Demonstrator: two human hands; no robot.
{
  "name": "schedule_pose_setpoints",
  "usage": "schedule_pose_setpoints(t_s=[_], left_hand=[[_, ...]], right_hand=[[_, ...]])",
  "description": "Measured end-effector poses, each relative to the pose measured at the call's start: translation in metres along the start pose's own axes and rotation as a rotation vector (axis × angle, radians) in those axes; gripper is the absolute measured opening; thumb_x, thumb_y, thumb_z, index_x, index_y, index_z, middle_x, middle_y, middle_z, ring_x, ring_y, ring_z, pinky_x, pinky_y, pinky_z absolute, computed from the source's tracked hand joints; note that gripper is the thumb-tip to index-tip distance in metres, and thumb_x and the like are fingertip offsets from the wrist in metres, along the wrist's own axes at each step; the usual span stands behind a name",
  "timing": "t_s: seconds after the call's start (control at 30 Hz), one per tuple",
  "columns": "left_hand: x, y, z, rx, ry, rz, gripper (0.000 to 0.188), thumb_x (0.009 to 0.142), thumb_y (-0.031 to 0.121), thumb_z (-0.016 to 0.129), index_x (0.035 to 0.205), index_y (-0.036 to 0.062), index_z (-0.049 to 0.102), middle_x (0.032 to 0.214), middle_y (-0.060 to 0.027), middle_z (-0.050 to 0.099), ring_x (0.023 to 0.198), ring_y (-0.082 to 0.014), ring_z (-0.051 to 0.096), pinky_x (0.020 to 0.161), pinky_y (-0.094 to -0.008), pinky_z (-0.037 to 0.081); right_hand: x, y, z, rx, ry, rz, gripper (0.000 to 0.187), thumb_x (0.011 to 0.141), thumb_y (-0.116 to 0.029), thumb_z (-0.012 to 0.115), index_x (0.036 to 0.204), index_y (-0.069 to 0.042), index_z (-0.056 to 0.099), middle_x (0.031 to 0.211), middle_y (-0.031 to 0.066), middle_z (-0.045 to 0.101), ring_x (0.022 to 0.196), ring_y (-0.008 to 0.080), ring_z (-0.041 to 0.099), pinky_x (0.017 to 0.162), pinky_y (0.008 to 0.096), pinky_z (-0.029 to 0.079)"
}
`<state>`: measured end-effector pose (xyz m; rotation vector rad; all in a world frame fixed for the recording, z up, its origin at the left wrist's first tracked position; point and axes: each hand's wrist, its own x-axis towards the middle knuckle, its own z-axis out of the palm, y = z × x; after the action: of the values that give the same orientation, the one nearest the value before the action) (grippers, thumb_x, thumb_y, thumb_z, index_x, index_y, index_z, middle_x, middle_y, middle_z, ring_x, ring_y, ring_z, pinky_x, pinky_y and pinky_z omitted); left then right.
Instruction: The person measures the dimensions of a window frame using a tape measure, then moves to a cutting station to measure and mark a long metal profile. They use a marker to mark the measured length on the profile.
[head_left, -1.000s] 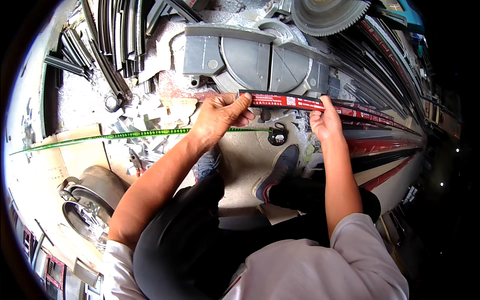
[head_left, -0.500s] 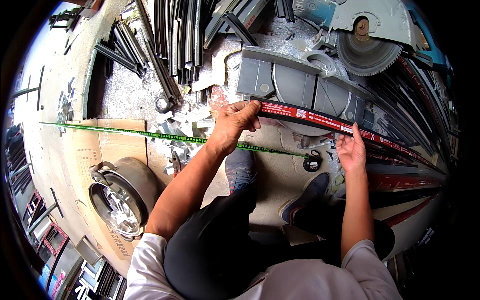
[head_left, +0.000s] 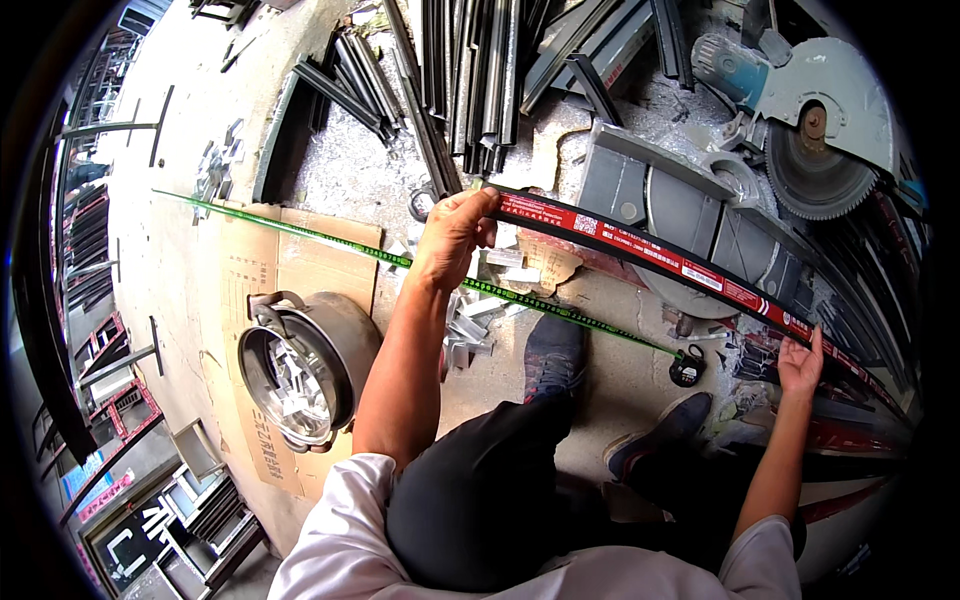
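Note:
My left hand [head_left: 455,232] is closed around the end of a long black metal profile [head_left: 640,250] with a red printed strip along it. Farther along to the right, my right hand [head_left: 800,364] grips the same profile from its near side, palm up and one finger along the edge. The profile slants down to the right, above the grey base [head_left: 690,205] of a mitre saw. Under my left forearm runs an extended green measuring tape [head_left: 555,308], its black case [head_left: 687,367] lying on the floor by my feet.
The mitre saw's round blade [head_left: 815,170] stands at the upper right. Black profile offcuts [head_left: 470,75] lie at the top. A metal pot [head_left: 345,340] holding small silvery pieces stands on flattened cardboard [head_left: 325,240] at left. More long profiles lie at far right.
My right hand has moved farther right along the profile, widening the gap between my hands. The view has shifted, so the saw, pot and tape appear farther right.

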<state>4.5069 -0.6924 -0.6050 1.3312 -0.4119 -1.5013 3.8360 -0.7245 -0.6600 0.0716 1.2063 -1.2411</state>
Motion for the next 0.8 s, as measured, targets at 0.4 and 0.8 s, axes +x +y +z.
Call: schedule_pose_setpoints(t_s=[0.4, 0.8], left_hand=[[0.001, 0.018, -0.036, -0.217, 0.189, 0.085, 0.023, 0.096, 0.032, 0.072, 0.086, 0.0134, 0.062, 0.060, 0.0084, 0.049, 0.053, -0.0062, 0.045, 0.054, -0.0237, 0.037], [0.009, -0.029, 0.029, -0.247, 0.055, -0.026, 0.039, 0.096, 0.048, 0.070, 0.078, 0.0184, 0.053, 0.066, 0.0082, 0.044, 0.058, -0.0071, 0.041, 0.058, -0.0266, 0.038]], right_hand=[[0.028, 0.008, -0.021, 0.008, 0.029, 0.006, 0.030, 0.098, -0.025, 0.070, 0.117, -0.002, 0.068, 0.117, 0.0094, 0.072, 0.112, 0.0202, 0.065, 0.101, 0.0346, 0.051], [-0.017, 0.140, 0.114, 0.136, 0.050, -0.048, 0.036, 0.093, -0.024, 0.077, 0.120, -0.006, 0.062, 0.125, 0.0078, 0.063, 0.121, 0.0223, 0.057, 0.111, 0.0406, 0.046]])
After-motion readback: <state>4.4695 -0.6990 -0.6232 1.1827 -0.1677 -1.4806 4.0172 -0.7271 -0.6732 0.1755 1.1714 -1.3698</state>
